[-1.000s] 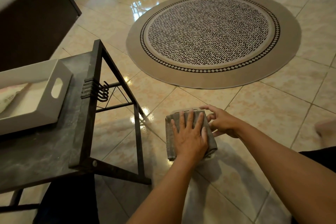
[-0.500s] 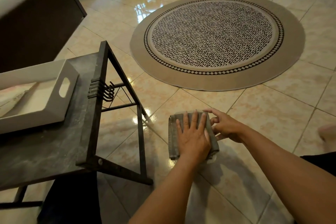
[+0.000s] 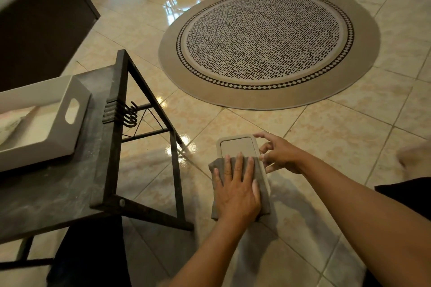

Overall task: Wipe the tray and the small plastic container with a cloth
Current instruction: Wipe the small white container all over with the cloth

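On the tiled floor near the person, the left hand is pressing a soft grey cloth flat onto the light, probably slippery small plastic container, the right hand's loosely open grip steadying its right rim.

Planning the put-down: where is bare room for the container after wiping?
Free: dark table top in front of the white tray, and floor tiles between the round rug and the right hand. Crowded: the container under the cloth and left hand, close to the table leg.
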